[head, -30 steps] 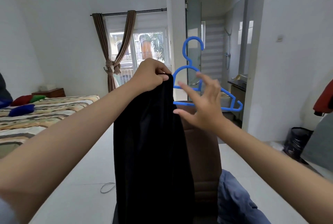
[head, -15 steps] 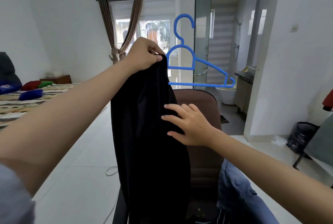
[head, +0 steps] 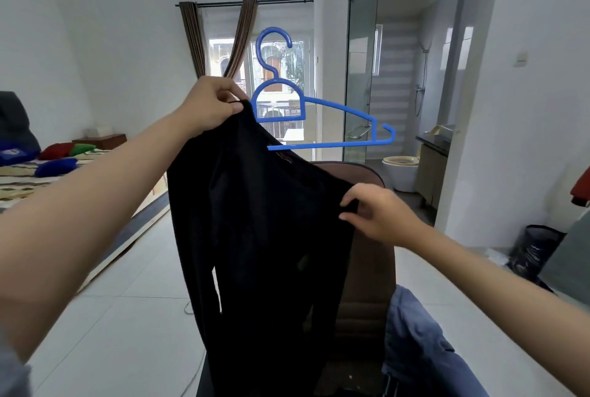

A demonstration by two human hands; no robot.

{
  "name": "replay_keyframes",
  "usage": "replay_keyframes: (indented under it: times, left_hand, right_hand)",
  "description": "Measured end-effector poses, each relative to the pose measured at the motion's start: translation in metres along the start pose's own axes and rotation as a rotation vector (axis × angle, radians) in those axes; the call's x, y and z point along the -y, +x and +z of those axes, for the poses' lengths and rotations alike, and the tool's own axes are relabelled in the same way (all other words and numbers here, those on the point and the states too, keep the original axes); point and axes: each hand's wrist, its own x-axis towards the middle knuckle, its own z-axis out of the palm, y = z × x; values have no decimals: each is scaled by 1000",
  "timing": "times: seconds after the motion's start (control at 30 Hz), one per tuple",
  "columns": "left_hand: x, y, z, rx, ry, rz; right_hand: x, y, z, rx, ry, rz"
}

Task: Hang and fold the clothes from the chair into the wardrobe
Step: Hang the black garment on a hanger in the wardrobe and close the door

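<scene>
White walls, pale floor tiles and a curtained window point(head: 281, 84) frame a bedroom where a person is fitting one black long-sleeved garment point(head: 261, 237) onto one blue plastic hanger point(head: 319, 109), held up at the centre of the frame. The left hand point(head: 210, 103) is pinched shut on the garment's top edge together with the hanger's near end, whose arm on that side is hidden under the cloth. The right hand point(head: 380, 214), lower and right of centre, pinches the fabric's other shoulder and draws it outward. The hanger's free arm points toward the glass-walled bathroom at the right, uncovered. Done well, the step likely calls for lifting that pinched shoulder up and over the bare arm while the left hand keeps the hanger level, so the neckline settles around the hook. One brown chair point(head: 360, 269) stands behind the garment, with one blue-grey piece of clothing point(head: 421, 348) lying at lower right. No wardrobe is in view.
</scene>
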Motion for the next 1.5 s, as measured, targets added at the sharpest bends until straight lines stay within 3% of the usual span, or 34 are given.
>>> replay_keyframes:
  times: [0.17, 0.3, 0.5, 0.63, 0.77, 1.03, 1.2, 1.5]
  left_hand:
    - [6, -10, -9, 87, -4, 59]
    - [7, -10, -11, 110, 18, 96]
    - [2, -12, -6, 111, 46, 182]
    - [2, -12, -5, 152, 151, 216]
    - [-9, -15, 0, 186, 144, 241]
    - [-37, -33, 25, 198, -45, 181]
    - [-46, -47, 40, 191, -125, 130]
    - [-33, -67, 22, 290, -20, 54]
  right_hand:
    - [1, 5, -41, -272, 417, 195]
    - [-3, 10, -65, -424, 594, 258]
    - [-6, 9, -85, -370, 414, 234]
    - [-14, 7, -94, -193, 145, 131]
    - [-14, 9, -103, -94, 85, 128]
    - [10, 23, -97, -306, 171, 183]
    - [27, 40, -95, -282, 111, 196]
    - [32, 24, -142, -262, -90, 233]
